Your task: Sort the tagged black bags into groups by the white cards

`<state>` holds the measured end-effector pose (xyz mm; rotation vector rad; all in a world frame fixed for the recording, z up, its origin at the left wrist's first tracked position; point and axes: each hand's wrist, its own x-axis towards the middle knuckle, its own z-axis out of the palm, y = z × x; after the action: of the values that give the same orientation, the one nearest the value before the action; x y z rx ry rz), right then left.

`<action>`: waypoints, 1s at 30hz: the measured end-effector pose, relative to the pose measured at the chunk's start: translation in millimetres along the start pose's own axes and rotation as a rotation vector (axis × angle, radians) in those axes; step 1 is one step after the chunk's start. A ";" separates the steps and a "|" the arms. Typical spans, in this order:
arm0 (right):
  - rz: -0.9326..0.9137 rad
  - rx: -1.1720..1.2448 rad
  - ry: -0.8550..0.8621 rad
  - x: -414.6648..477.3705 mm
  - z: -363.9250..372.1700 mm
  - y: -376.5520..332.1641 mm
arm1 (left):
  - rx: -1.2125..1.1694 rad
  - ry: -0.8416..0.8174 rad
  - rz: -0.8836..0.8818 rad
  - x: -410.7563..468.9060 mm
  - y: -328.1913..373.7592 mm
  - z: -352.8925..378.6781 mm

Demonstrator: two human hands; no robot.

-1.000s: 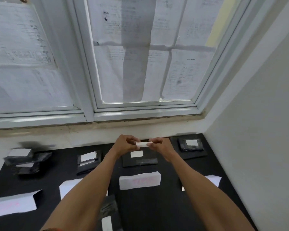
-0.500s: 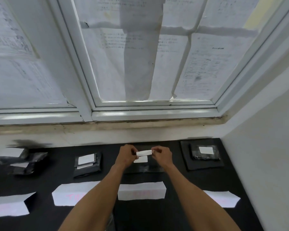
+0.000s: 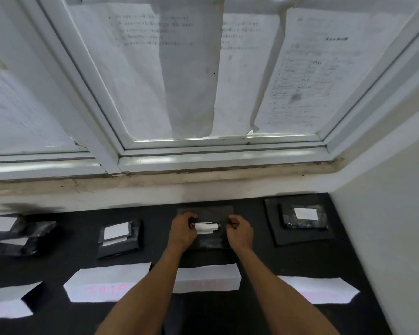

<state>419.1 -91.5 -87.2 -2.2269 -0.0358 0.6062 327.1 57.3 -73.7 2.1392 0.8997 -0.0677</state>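
piles (image 3: pixel 119 238) sit behind the white cards (image 3: pixel 107 282); left hand (image 3: pixel 182 232) and right hand (image 3: pixel 240 232) pinch one more tagged bag (image 3: pixel 205 228).

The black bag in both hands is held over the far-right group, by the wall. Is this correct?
No. The head view shows the left hand and right hand holding the black bag over the third group from the left; the far-right group lies apart.
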 end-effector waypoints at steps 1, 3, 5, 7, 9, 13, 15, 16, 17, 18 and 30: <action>0.006 -0.014 0.009 0.7 -2.2 0.7 | -0.013 0.031 -0.014 -1.0 0.5 0.7; 0.003 -0.040 -0.012 1.2 -7.3 0.7 | -0.026 0.076 -0.061 -1.8 0.6 1.2; -0.010 -0.056 -0.028 2.9 -13.9 1.9 | -0.027 0.096 -0.096 -1.3 -0.2 2.1; -0.005 -0.069 -0.014 4.6 -22.2 4.4 | -0.027 0.109 -0.122 -0.4 -0.7 3.8; 0.022 -0.069 -0.006 6.0 -28.2 8.2 | -0.056 0.124 -0.164 0.0 -1.4 5.5; 0.039 -0.056 -0.038 3.6 -26.7 7.8 | -0.134 0.136 -0.215 -3.4 2.1 4.4; 0.046 -0.070 -0.034 1.5 -23.2 5.7 | -0.171 0.126 -0.221 -5.5 3.0 3.8; 0.049 -0.080 -0.028 -0.1 -21.1 4.6 | -0.187 0.123 -0.226 -6.9 1.9 2.3; 0.054 -0.089 -0.018 -1.5 -20.6 4.2 | -0.198 0.118 -0.227 -7.0 0.8 1.8; 0.057 -0.092 -0.015 -3.7 -18.9 4.6 | -0.210 0.114 -0.231 -8.0 -2.3 -0.1; -0.071 -0.165 0.186 -35.6 20.7 -37.2 | -0.174 0.101 -0.112 -35.9 -26.6 -54.7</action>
<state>384.9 -59.7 -57.2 -2.4224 -0.0717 0.3662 270.7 85.8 -42.0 1.9444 1.0452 0.0612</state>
